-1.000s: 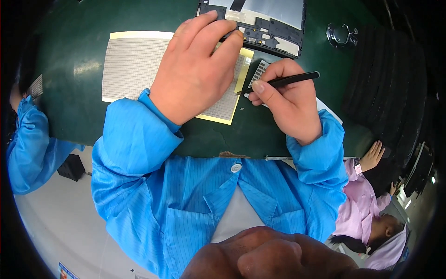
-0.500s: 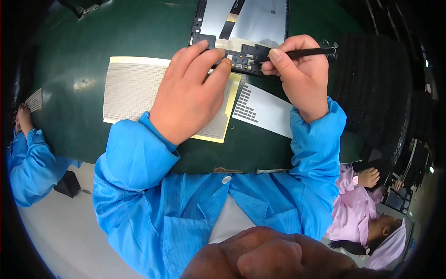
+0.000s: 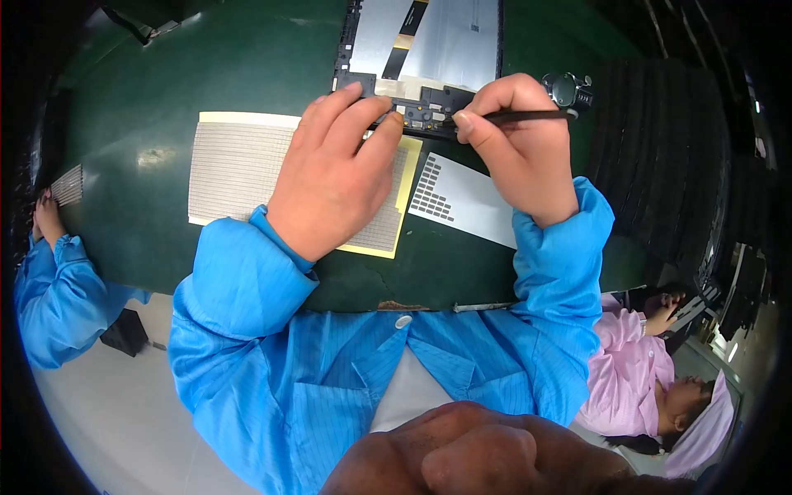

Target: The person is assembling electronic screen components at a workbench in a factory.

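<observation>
A flat device panel (image 3: 454, 49) with a silver back, a black frame and a dark ribbon strip lies at the far middle of the table. My left hand (image 3: 334, 177) rests over its near edge, fingers slightly bent and apart, gripping nothing. In a pinch, my right hand (image 3: 528, 148) holds slim black tweezers (image 3: 536, 115). Their tip end points left, low over the small parts on the panel's near edge; my fingers partly hide it. Under my left hand lies a finely gridded sheet (image 3: 239, 173) with a yellow border. A white sheet (image 3: 478, 210) with small dark rectangles lies below my right hand.
A round dark thing like a wristwatch (image 3: 568, 92) lies beyond my right hand. Black stacked material (image 3: 660, 157) fills the right side. A person in blue sleeves (image 3: 62, 297) works at the left, another in pink (image 3: 631, 363) at the lower right. The table's near edge is chipped.
My right hand and the tweezers have shifted slightly left and tilted, uncovering the round dark thing. The panel appears a little lower and further left. The person in pink has moved their hand.
</observation>
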A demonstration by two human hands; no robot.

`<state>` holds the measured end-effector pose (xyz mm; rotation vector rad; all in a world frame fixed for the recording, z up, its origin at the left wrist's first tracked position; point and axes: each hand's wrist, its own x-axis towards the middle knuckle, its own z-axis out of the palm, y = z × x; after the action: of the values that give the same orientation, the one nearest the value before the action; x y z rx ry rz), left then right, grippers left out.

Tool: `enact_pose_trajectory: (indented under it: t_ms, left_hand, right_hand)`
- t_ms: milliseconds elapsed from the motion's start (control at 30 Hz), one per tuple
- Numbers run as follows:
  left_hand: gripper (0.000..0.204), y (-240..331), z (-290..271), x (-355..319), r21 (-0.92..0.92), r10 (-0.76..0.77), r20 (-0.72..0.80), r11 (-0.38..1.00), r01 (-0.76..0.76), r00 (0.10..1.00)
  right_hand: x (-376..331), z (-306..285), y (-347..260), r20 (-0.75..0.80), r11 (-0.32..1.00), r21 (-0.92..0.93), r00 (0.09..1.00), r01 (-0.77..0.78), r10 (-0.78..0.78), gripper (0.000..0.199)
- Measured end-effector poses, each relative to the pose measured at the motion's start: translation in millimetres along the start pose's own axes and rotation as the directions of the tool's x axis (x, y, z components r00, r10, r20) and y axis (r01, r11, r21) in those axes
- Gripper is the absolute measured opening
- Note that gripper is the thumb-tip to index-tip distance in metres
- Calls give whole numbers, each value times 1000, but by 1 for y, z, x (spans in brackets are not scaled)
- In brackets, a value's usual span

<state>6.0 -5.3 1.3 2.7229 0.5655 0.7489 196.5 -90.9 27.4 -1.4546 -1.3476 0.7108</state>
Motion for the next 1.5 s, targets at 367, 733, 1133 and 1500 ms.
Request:
enact_pose_trajectory:
  t_ms: [367, 733, 1133, 1500]
  left_hand:
    - [38, 5, 0, 1, 2, 15, -23, 1000, -15, 1000]
    - [40, 5, -4, 2, -23, 8, 26, 1000, -8, 1000]
    - [55, -18, -4, 5, -556, -450, 69, 724, 408, 891]
    - [44, 2, -12, 56, -863, -564, 403, 27, 504, 720]
  right_hand:
    - [-2, 1, -15, 40, 997, -64, 998, 42, -40, 10]
    - [-4, -1, -2, -54, 994, 73, 995, -84, 88, 12]
    - [8, 5, 29, -599, 862, 493, 766, 123, 233, 16]
    - [10, -7, 34, -422, 523, 839, 783, 147, 457, 20]
